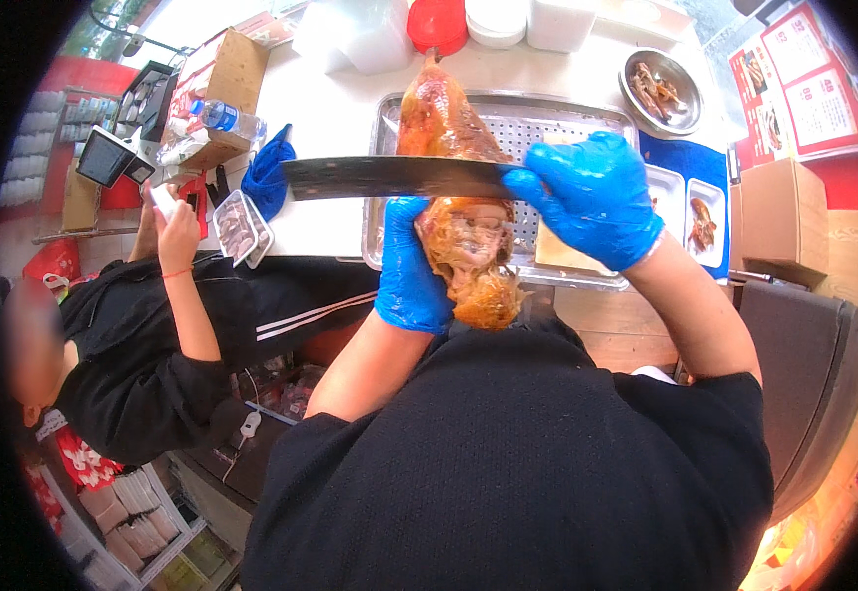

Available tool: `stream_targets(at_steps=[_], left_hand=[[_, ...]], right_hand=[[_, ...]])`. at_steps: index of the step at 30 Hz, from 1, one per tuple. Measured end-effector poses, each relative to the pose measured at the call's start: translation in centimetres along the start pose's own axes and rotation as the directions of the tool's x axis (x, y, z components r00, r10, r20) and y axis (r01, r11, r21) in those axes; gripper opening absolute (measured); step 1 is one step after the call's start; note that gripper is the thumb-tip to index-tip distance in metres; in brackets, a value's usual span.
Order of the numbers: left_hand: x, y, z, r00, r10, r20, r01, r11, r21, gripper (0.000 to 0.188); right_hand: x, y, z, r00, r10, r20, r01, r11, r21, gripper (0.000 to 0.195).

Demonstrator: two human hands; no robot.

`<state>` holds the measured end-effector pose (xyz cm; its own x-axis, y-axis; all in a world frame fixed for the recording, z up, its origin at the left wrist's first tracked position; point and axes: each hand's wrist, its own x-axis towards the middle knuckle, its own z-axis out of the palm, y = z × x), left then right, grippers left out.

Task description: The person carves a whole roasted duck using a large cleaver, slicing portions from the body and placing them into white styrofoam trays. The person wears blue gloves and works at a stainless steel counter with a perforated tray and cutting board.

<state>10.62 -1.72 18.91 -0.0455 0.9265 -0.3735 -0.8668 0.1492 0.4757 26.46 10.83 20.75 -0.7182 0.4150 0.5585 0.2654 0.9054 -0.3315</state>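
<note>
A glossy brown roast duck or similar bird (440, 111) is held up over a perforated metal tray (562, 111), with torn, pale meat exposed at its near end. My left hand (415, 277), in a blue glove, grips the bird from the left side. In my right hand (597, 203), also gloved in blue, is a broad-bladed knife (399, 177). The blade lies across the bird and hides part of it; whether it touches the meat I cannot tell. A light cutting board (558, 247) rests in the tray, partly behind my right hand.
A metal bowl (661, 92) of bones or meat scraps stands at the back right. White trays (706, 221) with meat sit on a blue cloth. On the left are a plastic bottle (226, 118), a blue cloth bundle (270, 173) and packed trays (243, 229). Another person (148, 354) stands close at left.
</note>
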Motion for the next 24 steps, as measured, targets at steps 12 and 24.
stream_targets(at_steps=[12, 24], left_hand=[[0.7, 0.0, -1.0, 0.999, 0.021, 0.025, -0.021, 1.0, -0.019, 0.064], [1.9, -1.3, -2.6, 0.975, -0.004, 0.222, 0.062, 0.965, -0.255, 0.064]], right_hand=[[-0.8, 1.0, -1.4, 0.995, -0.027, 0.094, 0.033, 0.997, -0.064, 0.028], [-1.4, 0.5, 0.1, 0.996, 0.029, 0.082, -0.03, 0.999, 0.01, 0.027]])
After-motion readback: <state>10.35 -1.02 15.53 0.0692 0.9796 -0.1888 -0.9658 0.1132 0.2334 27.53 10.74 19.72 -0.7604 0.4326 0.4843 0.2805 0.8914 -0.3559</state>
